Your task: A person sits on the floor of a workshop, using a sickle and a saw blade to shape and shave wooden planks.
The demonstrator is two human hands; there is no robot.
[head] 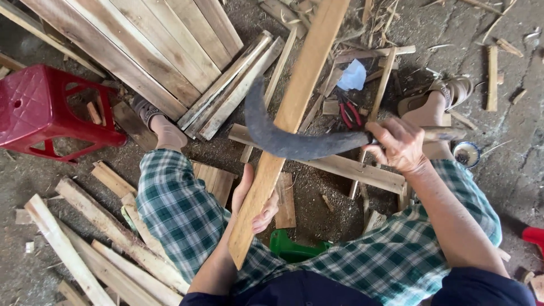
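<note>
1. Between our knees [170, 204] a bare strip of floor [317, 218] lies open, and a hand could pass there.
2. The slat [283, 122] in our left hand [252, 201] slants across that gap, and the sickle [283, 139] in our right hand [399, 144] crosses over it.
3. To the left, the stool [39, 107] and loose battens [107, 249] crowd the ground.
4. Ahead, stacked boards [147, 45] and scrap sticks [374, 54] block reach; pliers [350, 113] lie among them.
5. Far right, the floor is barer near the cup [467, 153].

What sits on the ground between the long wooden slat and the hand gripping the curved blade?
In the head view, between the long pale wooden slat and the right hand, red-handled pliers lie among wood scraps, beside a pale blue scrap; the dark curved blade spans the gap.
</note>
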